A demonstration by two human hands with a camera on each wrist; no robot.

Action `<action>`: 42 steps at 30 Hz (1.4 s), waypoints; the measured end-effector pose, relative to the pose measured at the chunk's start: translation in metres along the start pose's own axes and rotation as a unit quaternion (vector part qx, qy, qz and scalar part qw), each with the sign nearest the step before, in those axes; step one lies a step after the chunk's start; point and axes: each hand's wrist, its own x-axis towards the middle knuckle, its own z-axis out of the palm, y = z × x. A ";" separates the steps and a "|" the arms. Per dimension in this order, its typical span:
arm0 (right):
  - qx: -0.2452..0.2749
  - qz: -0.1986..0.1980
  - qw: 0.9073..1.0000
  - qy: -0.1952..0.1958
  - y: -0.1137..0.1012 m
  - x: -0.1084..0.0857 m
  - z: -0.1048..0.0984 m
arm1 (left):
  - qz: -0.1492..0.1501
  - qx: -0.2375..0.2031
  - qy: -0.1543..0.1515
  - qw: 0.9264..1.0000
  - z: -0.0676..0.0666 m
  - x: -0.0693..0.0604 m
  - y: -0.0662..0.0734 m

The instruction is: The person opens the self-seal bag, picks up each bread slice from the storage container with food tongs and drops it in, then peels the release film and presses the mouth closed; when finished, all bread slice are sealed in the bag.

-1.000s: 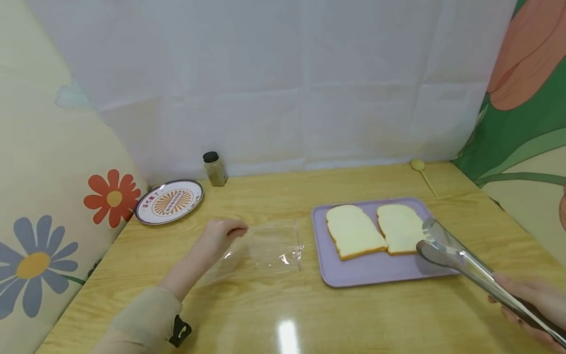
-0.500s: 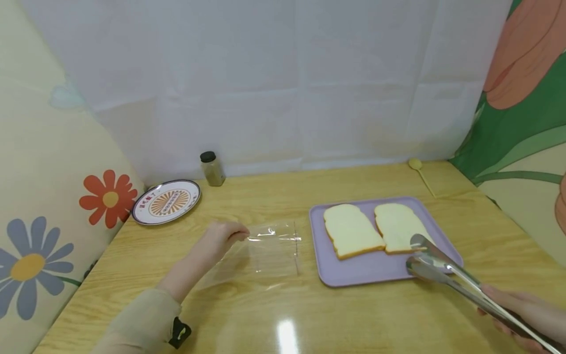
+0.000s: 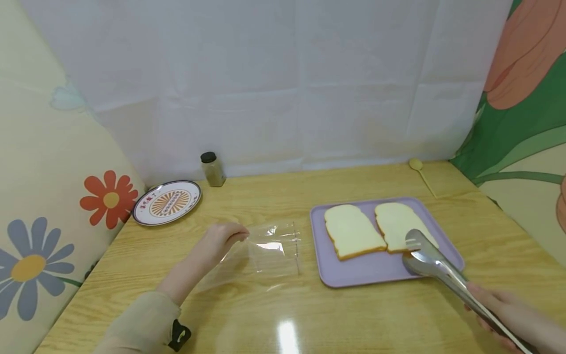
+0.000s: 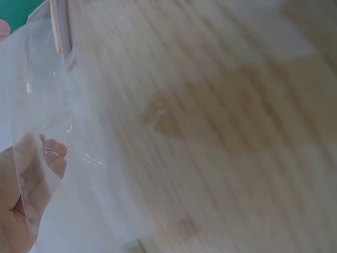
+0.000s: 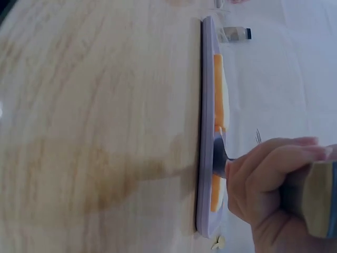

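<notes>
Between its thumb and fingers my left hand (image 3: 223, 236) pinches the edge of a clear plastic bag (image 3: 274, 255), which spreads over the table to the right. The left wrist view shows the film draped across that hand (image 4: 31, 190). My right hand (image 3: 504, 309) grips metal tongs (image 3: 446, 273). Their tips are at the near edge of the right bread slice (image 3: 398, 223), one over its top and the other low at its front side. A second bread slice (image 3: 351, 231) lies beside it on the purple tray (image 3: 353, 278). Whether the tongs squeeze the bread, I cannot tell.
At the back left are a white patterned plate (image 3: 168, 202) and a black-capped spice jar (image 3: 213, 169). A yellow spoon (image 3: 422, 177) lies behind the tray at the right. A white cloth (image 3: 265, 98) hangs along the table's back edge.
The right hand and tongs have moved left and inward; the tong tips now sit around the right slice's near edge. The left hand stays in place, while the plastic bag's surface shifts slightly.
</notes>
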 end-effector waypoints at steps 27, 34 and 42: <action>-0.025 -0.001 0.999 0.028 -0.001 0.014 -0.005 | -0.022 0.002 0.015 1.000 0.002 -0.003 -0.001; -0.021 -0.007 0.999 0.023 -0.012 0.027 -0.013 | -0.015 0.005 0.013 1.000 0.001 -0.003 0.000; 0.011 -0.003 1.000 0.025 -0.021 0.042 -0.025 | -0.016 -0.006 0.014 1.000 0.002 -0.004 -0.001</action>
